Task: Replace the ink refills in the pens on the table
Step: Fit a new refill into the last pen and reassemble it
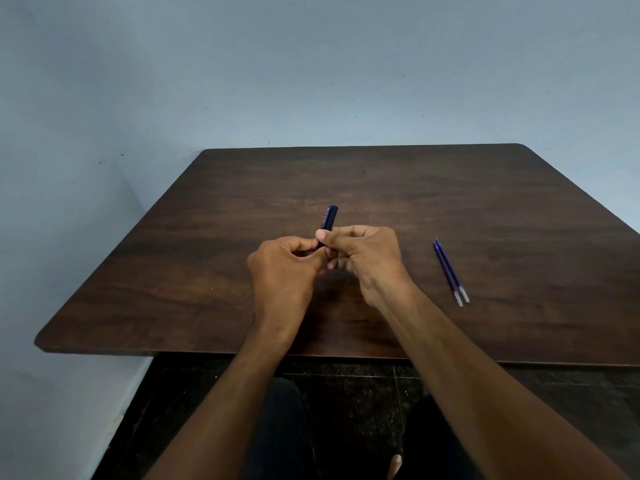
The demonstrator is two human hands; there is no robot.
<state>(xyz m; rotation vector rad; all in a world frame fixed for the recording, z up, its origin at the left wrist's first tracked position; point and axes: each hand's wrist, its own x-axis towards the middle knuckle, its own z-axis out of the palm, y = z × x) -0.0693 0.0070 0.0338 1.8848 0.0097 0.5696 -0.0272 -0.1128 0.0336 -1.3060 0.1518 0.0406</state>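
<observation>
A dark blue pen is held above the middle of the brown wooden table, its far end pointing away from me. My left hand and my right hand meet around its near end, fingers closed on it; that end is hidden by them. Two blue ink refills with clear ends lie side by side on the table, to the right of my right hand.
A pale blue wall stands behind and to the left of the table. The table's near edge runs below my forearms. My legs and a dark tiled floor show under it.
</observation>
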